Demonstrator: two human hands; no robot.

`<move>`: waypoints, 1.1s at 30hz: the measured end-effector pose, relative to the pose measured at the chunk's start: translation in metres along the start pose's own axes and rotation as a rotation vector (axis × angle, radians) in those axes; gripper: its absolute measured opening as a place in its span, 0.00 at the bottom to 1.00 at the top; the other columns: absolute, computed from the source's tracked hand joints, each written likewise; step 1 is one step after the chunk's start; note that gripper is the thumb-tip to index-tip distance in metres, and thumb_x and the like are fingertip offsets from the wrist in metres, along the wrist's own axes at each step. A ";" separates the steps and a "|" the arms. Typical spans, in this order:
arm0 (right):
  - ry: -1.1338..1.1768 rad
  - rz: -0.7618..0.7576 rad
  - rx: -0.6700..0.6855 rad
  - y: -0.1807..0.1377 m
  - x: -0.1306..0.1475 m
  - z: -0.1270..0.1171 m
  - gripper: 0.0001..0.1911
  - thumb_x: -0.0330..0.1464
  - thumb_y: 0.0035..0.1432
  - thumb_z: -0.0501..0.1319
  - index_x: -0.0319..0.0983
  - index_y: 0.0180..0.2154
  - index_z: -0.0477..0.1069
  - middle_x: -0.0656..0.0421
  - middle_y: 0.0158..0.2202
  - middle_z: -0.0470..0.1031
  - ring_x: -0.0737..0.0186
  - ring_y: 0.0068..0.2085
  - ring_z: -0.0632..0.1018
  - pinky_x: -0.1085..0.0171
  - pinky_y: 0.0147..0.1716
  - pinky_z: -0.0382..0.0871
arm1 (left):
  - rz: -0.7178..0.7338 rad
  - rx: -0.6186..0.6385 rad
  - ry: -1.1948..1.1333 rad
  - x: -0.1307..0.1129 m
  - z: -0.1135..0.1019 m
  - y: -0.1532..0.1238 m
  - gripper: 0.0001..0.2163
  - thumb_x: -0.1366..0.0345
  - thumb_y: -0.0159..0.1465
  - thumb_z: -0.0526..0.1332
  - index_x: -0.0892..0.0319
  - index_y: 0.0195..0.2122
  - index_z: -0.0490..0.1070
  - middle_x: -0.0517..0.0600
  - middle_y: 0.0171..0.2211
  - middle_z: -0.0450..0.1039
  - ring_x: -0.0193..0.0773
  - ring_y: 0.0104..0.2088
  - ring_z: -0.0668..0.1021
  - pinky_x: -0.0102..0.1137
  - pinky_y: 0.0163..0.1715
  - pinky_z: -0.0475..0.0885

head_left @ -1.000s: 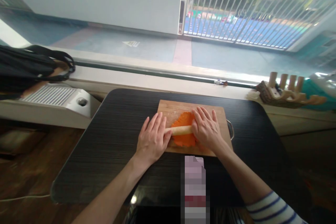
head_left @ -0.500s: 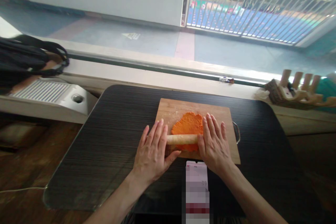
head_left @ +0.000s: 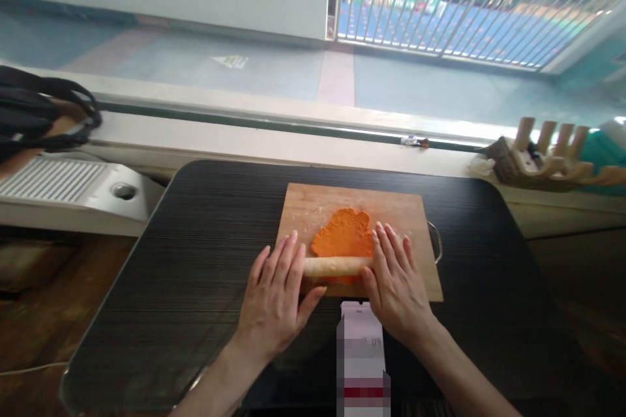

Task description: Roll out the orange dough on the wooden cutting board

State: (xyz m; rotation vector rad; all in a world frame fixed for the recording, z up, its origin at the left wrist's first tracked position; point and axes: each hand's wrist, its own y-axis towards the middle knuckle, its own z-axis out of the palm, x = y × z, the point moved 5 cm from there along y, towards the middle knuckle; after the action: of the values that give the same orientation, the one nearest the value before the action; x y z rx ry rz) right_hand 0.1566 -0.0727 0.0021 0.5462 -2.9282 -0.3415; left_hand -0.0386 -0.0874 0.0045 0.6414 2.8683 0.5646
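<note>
A sheet of orange dough (head_left: 345,234) with an uneven edge lies flat on a wooden cutting board (head_left: 403,210). Across its near part rests a pale wooden rolling pin (head_left: 336,266). My left hand (head_left: 272,294) presses on the pin's left end, fingers stretched out and palm down. On the right end lies my right hand (head_left: 402,288), likewise flat with straight fingers. Both hands hide the ends of the pin. White flour traces show on the board beside the dough.
The board sits on a dark table (head_left: 195,260) by a window sill. A phone-like pale object (head_left: 362,332), partly blurred out, lies at the near edge. A black bag (head_left: 44,107) is at left; a rack with wooden pegs (head_left: 538,156) stands on the sill at right.
Both hands have rolled the pin toward me, down the dough, so more of its far part shows. The whole view has shifted slightly.
</note>
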 end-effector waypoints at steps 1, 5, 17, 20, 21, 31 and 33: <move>0.007 -0.012 0.003 0.002 -0.001 0.000 0.34 0.37 0.66 0.47 0.30 0.67 0.39 0.45 0.67 0.51 0.51 0.68 0.48 0.45 0.65 0.46 | 0.011 -0.012 0.001 0.001 0.000 0.002 0.29 0.52 0.66 0.52 0.66 0.63 0.54 0.64 0.61 0.61 0.50 0.60 0.66 0.45 0.59 0.56; 0.048 -0.095 -0.021 0.003 -0.005 0.000 0.28 0.39 0.66 0.50 0.32 0.62 0.56 0.47 0.65 0.56 0.52 0.68 0.51 0.46 0.65 0.47 | 0.045 -0.083 0.009 0.005 -0.004 0.008 0.20 0.57 0.68 0.52 0.63 0.57 0.63 0.60 0.57 0.68 0.46 0.55 0.72 0.41 0.55 0.60; 0.162 -0.325 -0.123 -0.011 -0.025 -0.035 0.13 0.35 0.66 0.54 0.37 0.47 0.71 0.51 0.52 0.74 0.54 0.59 0.69 0.46 0.62 0.56 | 0.093 -0.123 -0.074 -0.019 -0.024 0.007 0.15 0.58 0.69 0.50 0.60 0.47 0.71 0.53 0.50 0.75 0.42 0.50 0.76 0.37 0.45 0.67; 0.135 -0.311 -0.109 -0.012 -0.029 -0.034 0.14 0.34 0.66 0.54 0.37 0.49 0.70 0.51 0.53 0.74 0.53 0.60 0.67 0.45 0.62 0.56 | 0.084 -0.119 -0.060 -0.022 -0.019 0.009 0.15 0.58 0.69 0.50 0.61 0.46 0.72 0.53 0.50 0.75 0.43 0.50 0.76 0.38 0.47 0.67; 0.128 -0.304 -0.101 -0.011 -0.030 -0.032 0.14 0.34 0.66 0.54 0.37 0.49 0.70 0.51 0.54 0.73 0.53 0.61 0.67 0.45 0.62 0.56 | 0.079 -0.116 -0.053 -0.022 -0.016 0.009 0.15 0.58 0.69 0.50 0.61 0.47 0.72 0.54 0.51 0.74 0.43 0.50 0.75 0.38 0.48 0.67; 0.014 -0.161 -0.006 -0.007 -0.025 -0.011 0.22 0.38 0.66 0.51 0.35 0.58 0.64 0.50 0.63 0.60 0.52 0.66 0.56 0.46 0.65 0.48 | 0.047 0.018 -0.006 -0.016 0.000 0.009 0.29 0.51 0.66 0.51 0.68 0.61 0.59 0.63 0.62 0.59 0.52 0.62 0.63 0.48 0.60 0.57; -0.015 -0.152 -0.008 -0.006 -0.025 -0.010 0.24 0.38 0.66 0.50 0.34 0.60 0.61 0.50 0.64 0.59 0.52 0.67 0.54 0.46 0.65 0.45 | 0.039 0.040 -0.012 -0.015 0.001 0.012 0.31 0.49 0.66 0.51 0.68 0.62 0.57 0.63 0.63 0.57 0.52 0.63 0.62 0.48 0.61 0.55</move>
State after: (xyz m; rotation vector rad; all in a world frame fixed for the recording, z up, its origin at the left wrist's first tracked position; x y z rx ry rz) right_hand 0.1830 -0.0707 0.0077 0.7708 -2.9050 -0.3755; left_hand -0.0207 -0.0833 0.0093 0.7060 2.8688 0.5078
